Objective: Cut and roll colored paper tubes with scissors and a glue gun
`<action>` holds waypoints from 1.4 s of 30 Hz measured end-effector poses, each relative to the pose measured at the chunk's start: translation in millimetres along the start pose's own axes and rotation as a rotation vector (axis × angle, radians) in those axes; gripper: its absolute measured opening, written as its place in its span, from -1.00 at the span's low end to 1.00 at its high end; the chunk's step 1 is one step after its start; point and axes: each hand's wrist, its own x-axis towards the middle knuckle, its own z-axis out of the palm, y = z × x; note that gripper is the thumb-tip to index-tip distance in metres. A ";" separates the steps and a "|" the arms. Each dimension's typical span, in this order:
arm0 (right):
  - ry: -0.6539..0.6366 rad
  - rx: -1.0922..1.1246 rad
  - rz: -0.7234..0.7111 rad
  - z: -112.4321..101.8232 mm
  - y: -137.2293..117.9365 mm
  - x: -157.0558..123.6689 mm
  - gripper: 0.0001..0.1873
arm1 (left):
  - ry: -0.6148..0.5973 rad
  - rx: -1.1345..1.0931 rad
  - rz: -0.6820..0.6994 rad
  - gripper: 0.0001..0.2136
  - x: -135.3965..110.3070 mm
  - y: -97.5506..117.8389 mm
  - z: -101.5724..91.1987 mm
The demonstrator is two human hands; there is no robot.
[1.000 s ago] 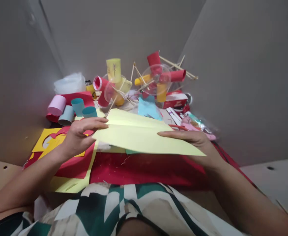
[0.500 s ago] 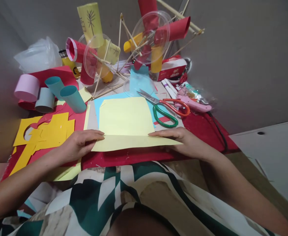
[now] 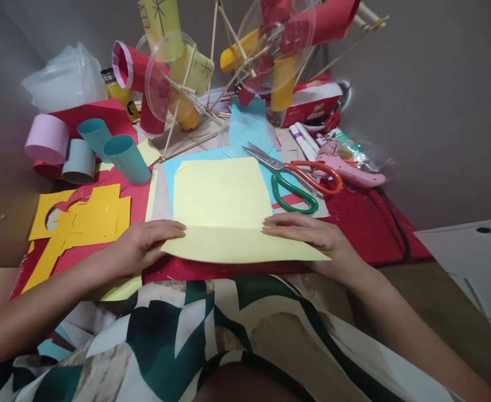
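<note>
A pale yellow paper sheet (image 3: 222, 204) lies on the table with a crease across it and its near flap folded toward me. My left hand (image 3: 145, 245) pinches the sheet's left edge at the crease, thumb on top. On the right, my right hand (image 3: 312, 237) holds the right end of the crease, with the fingers stretched along the fold. A blue sheet (image 3: 174, 167) lies under the yellow one.
Scissors with red and green handles (image 3: 291, 178) lie just behind my right hand. A pink glue gun (image 3: 350, 170), markers, paper tubes (image 3: 126, 159), yellow cut-outs (image 3: 84, 215), a plastic bag (image 3: 63, 75) and stick-and-tube wheels (image 3: 174, 72) crowd the back. Grey walls close both sides.
The yellow sheet came down from mid-air onto the table and now lies creased. Both hands went down with it and stay on the fold's two ends.
</note>
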 end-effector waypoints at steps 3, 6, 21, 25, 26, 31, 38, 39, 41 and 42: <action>-0.037 0.086 0.005 -1.3 2.2 8.3 -0.64 | -0.041 -0.074 -0.180 -0.67 5.2 2.9 -6.6; -0.098 0.109 0.034 -6.4 0.6 15.0 -0.70 | -0.228 -0.175 -0.366 -0.57 11.4 4.7 -24.3; -0.111 -0.111 -0.175 3.6 16.3 1.9 -0.61 | -0.378 0.443 -0.216 -0.43 83.5 -46.4 -1.1; -0.108 -0.115 -0.193 8.5 21.1 -3.4 -0.60 | -0.404 0.584 -0.313 -0.32 80.0 -53.0 -0.1; -0.109 -0.113 -0.192 9.4 21.8 -4.4 -0.60 | -0.400 0.620 -0.320 -0.30 79.0 -53.2 -0.6; -0.092 -0.075 -0.168 12.3 21.0 -5.1 -0.59 | -0.402 0.692 -0.364 -0.25 79.6 -48.1 -3.1; 0.049 0.136 -0.077 7.9 1.5 12.8 -0.74 | -0.328 0.578 -0.414 -0.33 78.8 -55.0 -9.0; 0.094 0.182 -0.010 6.0 -3.3 17.2 -0.78 | -0.283 0.533 -0.407 -0.34 77.7 -58.4 -10.2; 0.219 0.237 0.223 1.0 -13.0 26.6 -0.85 | -0.129 0.368 -0.370 -0.35 74.6 -63.5 -13.3; 0.295 0.248 0.365 -2.0 -17.5 31.7 -0.81 | -0.038 0.276 -0.346 -0.36 72.6 -64.0 -15.1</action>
